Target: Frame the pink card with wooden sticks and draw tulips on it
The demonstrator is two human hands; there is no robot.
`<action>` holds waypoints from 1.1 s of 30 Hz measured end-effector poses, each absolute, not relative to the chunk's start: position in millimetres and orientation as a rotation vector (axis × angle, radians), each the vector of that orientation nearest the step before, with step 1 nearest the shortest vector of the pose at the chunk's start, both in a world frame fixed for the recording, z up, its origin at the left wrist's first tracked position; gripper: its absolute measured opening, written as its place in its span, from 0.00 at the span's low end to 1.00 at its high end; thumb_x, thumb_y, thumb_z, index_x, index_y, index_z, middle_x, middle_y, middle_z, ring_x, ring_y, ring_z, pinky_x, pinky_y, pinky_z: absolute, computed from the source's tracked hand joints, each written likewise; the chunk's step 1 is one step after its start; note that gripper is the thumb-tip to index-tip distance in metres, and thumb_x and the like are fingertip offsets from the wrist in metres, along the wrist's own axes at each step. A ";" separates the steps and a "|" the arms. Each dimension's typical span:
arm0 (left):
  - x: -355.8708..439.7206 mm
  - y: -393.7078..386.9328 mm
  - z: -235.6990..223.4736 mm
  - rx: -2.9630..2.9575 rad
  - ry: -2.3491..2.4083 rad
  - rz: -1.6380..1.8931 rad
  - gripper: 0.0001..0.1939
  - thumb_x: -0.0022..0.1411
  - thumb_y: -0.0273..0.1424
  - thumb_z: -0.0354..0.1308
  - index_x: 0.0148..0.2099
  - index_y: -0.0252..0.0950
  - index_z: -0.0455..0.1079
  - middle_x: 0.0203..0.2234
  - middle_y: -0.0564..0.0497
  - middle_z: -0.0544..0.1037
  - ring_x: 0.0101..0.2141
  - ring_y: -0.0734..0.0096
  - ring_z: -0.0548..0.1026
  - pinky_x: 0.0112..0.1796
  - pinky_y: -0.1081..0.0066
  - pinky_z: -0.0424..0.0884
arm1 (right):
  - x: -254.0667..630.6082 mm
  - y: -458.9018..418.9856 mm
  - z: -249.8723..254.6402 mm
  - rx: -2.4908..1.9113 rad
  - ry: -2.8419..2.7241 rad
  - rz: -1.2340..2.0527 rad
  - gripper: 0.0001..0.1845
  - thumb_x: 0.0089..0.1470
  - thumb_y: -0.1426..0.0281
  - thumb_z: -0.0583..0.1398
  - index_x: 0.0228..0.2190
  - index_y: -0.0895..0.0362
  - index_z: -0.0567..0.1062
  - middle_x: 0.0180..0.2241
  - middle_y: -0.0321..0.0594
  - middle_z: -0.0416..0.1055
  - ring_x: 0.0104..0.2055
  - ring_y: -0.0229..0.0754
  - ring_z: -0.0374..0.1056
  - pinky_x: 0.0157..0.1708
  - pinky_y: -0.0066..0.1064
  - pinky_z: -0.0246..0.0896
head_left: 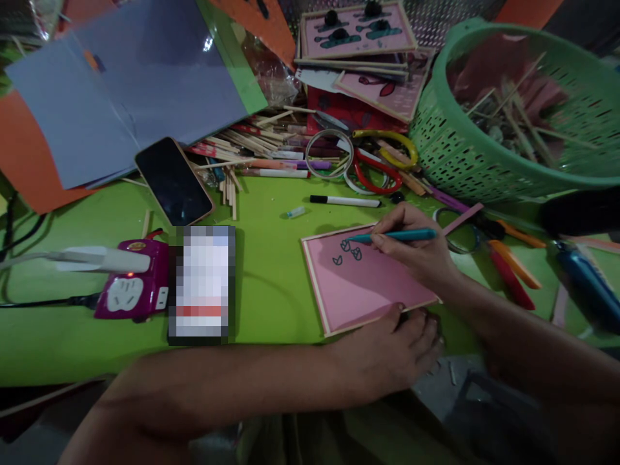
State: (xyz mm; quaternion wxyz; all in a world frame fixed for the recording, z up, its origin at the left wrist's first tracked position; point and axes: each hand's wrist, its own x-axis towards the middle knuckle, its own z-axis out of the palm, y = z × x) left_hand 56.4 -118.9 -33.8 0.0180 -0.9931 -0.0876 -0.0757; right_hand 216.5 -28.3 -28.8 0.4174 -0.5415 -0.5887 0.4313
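A pink card [368,290] edged with thin wooden sticks lies on the green table [271,258]. Several small dark outlined shapes are drawn near its upper left part. My right hand [411,248] is closed around a teal felt-tip pen [402,236], whose tip meets the card beside those drawings. Along the card's lower edge rests my left hand [392,349], fingers stretched out and slightly bent, with nothing held. A small clear and teal pen cap [296,212] and a black-capped white marker [345,201] lie beyond the card.
To the left are a lit phone [203,284], a dark phone [174,181] and a purple power adapter [130,290]. Behind lie loose wooden sticks [252,135], scissors [372,171] and stacked framed cards [358,32]. A green basket [436,129] stands at right.
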 end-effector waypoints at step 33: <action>56.7 -119.6 -35.4 -3.073 -0.304 -0.283 0.26 0.78 0.25 0.42 0.73 0.34 0.65 0.69 0.37 0.70 0.64 0.56 0.71 0.61 0.53 0.64 | 215.5 -30.1 -28.0 -1.313 -1.453 1.059 0.15 0.51 0.57 0.74 0.29 0.48 0.74 0.26 0.34 0.74 0.26 0.42 0.70 0.25 0.37 0.66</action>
